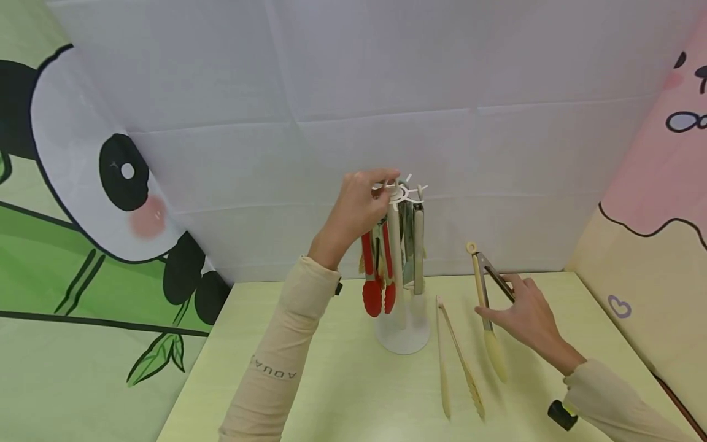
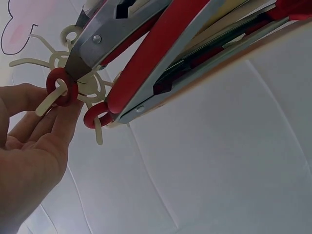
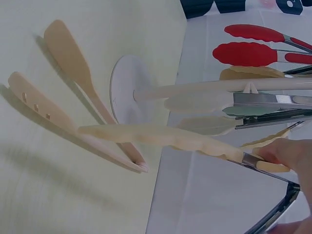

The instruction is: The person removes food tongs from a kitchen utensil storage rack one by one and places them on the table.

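Observation:
At the top of a white rotating rack point(image 1: 402, 342), my left hand point(image 1: 353, 205) pinches the hooked hub point(image 2: 87, 87) between thumb and fingers. Red-handled tongs point(image 1: 372, 299) hang by ring ends close to those fingers, with several other tongs around the post. My right hand point(image 1: 530, 316) holds cream-and-metal tongs point(image 1: 495, 356) in the air to the right of the rack, their arms spread apart. The right wrist view shows the scalloped cream tip point(image 3: 146, 135) pointing away from the hand. Part of the second arm is cut off there.
A pair of beige tongs point(image 1: 444, 368) lies spread on the pale yellow table point(image 1: 342, 393), in front of the rack and left of my right hand. A white cloth wall point(image 1: 276, 166) rises behind, with printed panels on both sides.

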`<state>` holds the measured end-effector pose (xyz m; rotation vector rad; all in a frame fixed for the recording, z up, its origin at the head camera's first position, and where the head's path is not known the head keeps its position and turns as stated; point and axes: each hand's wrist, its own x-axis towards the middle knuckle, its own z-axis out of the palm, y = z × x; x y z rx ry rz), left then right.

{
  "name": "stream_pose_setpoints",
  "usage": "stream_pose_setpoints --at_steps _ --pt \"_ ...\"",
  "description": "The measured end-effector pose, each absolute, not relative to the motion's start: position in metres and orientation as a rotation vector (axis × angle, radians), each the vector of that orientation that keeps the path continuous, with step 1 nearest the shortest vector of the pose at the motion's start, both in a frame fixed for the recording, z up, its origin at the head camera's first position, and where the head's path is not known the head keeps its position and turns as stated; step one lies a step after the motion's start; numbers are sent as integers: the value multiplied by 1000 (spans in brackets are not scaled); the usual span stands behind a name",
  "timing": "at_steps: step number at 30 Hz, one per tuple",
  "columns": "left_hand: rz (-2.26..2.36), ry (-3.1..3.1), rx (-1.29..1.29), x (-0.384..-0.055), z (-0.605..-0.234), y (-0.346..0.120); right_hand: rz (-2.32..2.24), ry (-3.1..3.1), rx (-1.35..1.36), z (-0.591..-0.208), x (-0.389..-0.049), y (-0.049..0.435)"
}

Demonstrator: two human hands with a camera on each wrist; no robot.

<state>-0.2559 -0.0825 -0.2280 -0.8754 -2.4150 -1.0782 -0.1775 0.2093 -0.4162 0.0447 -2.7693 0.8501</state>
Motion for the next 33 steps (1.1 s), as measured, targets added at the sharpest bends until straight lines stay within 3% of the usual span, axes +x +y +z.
stream_pose_setpoints --at_steps 33 --pt "-1021 -2410 -869 -254 -229 -82 853 -3013 -108 -460 -170 214"
